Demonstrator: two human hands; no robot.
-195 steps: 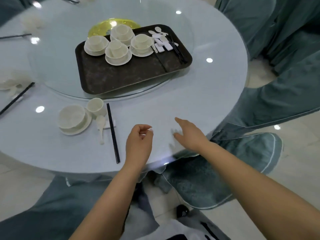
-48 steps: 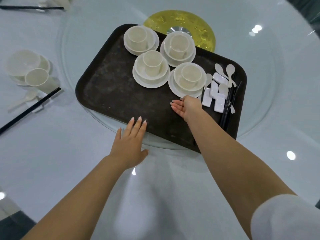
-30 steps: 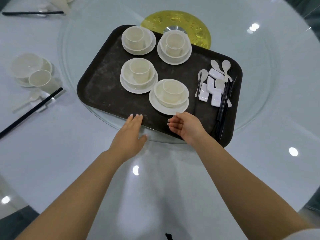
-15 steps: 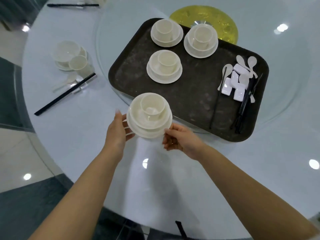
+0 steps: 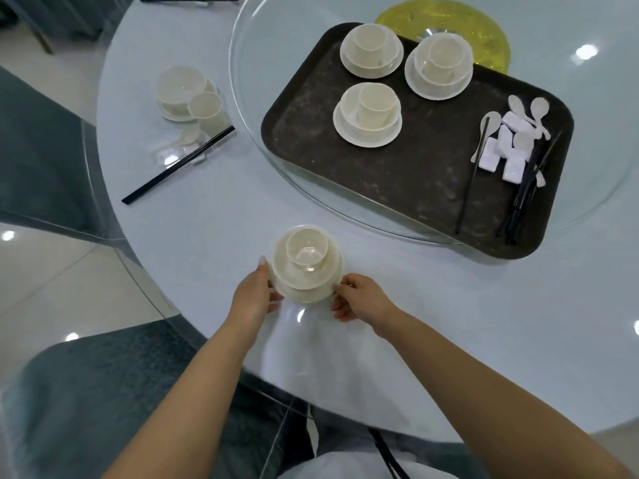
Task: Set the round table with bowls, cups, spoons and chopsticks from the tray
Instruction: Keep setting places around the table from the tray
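**Two hands grip one stacked set at the near table edge**

Two hands hold a single stacked set [image 5: 306, 264] consisting of a saucer, a bowl and a cup nested inside the bowl. The left hand [image 5: 254, 299] grips the left rim of the saucer, thumb on top and fingers curled beneath. The right hand [image 5: 359, 300] pinches the right rim in the same way. The set is positioned low over the round table [image 5: 214, 236], near its front edge; whether the saucer touches the surface cannot be determined.

Beyond the hands, a glass turntable [image 5: 256, 108] carries a dark rectangular tray [image 5: 397, 178]. Three further stacked sets stand on the far half of the tray: one at the centre [image 5: 367, 114], one at the far left [image 5: 371, 50] and one at the far right [image 5: 439, 65]. At the right end of the tray lie white spoons [image 5: 485, 127], white rectangular rests [image 5: 501, 155] and several black chopsticks [image 5: 522, 198], grouped together and partly overlapping.

To the left of the turntable, a completed place setting occupies the table: a bowl on a saucer [image 5: 181, 89], a cup [image 5: 205, 108] just beside it, a spoon [image 5: 183, 140] and a pair of black chopsticks [image 5: 178, 165] laid diagonally on a rest. A yellow disc [image 5: 484, 32] shows under the glass behind the tray. Grey-green chair covers [image 5: 41, 150] stand around the table.
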